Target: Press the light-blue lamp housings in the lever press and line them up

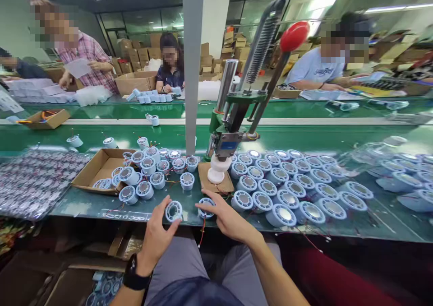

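Observation:
Between the thumb and fingers of my left hand is a light blue ring-shaped part, tilted so its round face points up. My right hand has its fingers around a light blue round housing at the bench's front edge. Red wires dangle from that housing. Just beyond my hands stands a hand press with a red-knobbed lever and a white round pressing head. Under it lies a brown board.
Rows of blue housings fill the bench to the right. Left of the press, more housings cluster beside a cardboard box holding loose rings. Wrapped parts lie far left. A grey post rises ahead; several people work across the green conveyor.

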The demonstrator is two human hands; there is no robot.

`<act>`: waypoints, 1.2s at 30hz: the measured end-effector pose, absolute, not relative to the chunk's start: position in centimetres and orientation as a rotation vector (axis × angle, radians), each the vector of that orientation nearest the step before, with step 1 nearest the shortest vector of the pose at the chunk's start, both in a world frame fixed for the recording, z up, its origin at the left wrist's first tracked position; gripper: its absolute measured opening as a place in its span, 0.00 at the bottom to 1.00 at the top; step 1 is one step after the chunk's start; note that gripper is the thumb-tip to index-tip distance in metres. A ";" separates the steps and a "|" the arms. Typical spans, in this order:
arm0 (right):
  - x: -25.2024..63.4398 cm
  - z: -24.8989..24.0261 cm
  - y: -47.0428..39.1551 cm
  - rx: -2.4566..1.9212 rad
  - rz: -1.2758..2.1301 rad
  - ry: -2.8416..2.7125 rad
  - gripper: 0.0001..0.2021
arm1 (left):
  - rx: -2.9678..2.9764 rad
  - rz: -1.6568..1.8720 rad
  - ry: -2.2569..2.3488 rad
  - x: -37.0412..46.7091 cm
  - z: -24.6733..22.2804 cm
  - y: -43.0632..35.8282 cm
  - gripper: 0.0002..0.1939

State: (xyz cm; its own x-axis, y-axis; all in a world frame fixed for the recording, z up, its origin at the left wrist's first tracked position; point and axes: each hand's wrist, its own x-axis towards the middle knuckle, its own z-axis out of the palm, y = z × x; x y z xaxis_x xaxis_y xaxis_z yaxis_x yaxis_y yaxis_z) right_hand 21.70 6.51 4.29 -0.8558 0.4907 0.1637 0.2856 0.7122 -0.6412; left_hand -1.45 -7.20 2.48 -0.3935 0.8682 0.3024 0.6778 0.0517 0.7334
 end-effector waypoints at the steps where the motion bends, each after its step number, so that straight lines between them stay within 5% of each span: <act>1: 21.9 3.6 6.4 -0.669 0.908 -2.483 0.41 | 1.632 1.237 2.055 -0.5 2.9 -6.8 0.29; 10: 16.8 -2.6 2.5 -0.892 0.754 -1.741 0.28 | 1.990 1.012 1.793 4.6 4.7 -1.2 0.36; 31: 16.7 -2.6 2.5 -0.946 0.720 -1.730 0.37 | 1.511 1.357 1.979 6.7 2.2 -1.4 0.34; 36: 17.7 -3.1 2.7 -1.022 0.685 -1.928 0.29 | 1.502 1.327 1.921 6.9 1.1 -1.5 0.32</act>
